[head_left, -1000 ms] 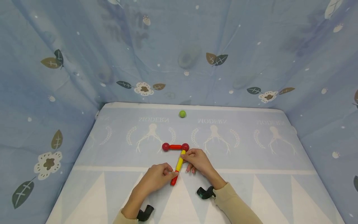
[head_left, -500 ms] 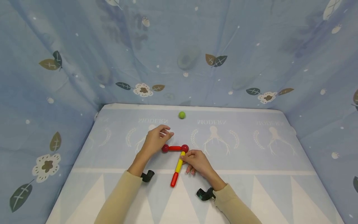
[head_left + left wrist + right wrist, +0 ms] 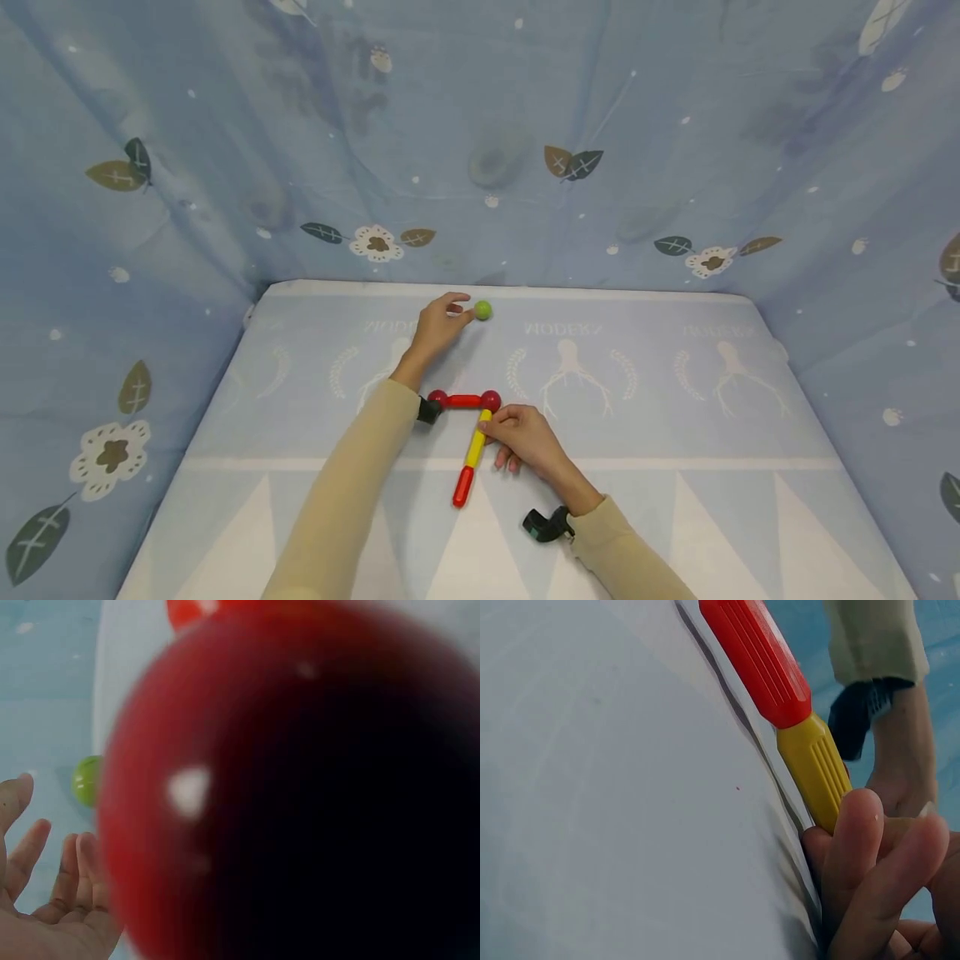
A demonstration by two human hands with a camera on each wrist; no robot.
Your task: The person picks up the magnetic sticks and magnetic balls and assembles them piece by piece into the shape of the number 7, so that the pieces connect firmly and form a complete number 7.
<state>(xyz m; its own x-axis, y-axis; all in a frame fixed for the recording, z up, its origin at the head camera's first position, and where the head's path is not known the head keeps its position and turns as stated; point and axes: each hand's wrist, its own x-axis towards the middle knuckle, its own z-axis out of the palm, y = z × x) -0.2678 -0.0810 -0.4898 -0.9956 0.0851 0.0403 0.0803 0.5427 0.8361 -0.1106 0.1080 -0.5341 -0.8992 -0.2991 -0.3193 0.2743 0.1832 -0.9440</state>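
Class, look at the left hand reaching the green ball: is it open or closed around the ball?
Open. The left hand has relaxed fingers beside the green ball, not curled round it.

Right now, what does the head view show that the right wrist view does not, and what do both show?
Only the head view shows the left hand reaching to the green ball at the far edge of the mat, and the red rod with two red balls beside the right hand. Only the right wrist view shows, close up, the ridged surface of the yellow rod and the fingertips against its end. Both show the yellow rod joined end to end with a red rod, the right hand on the yellow one.
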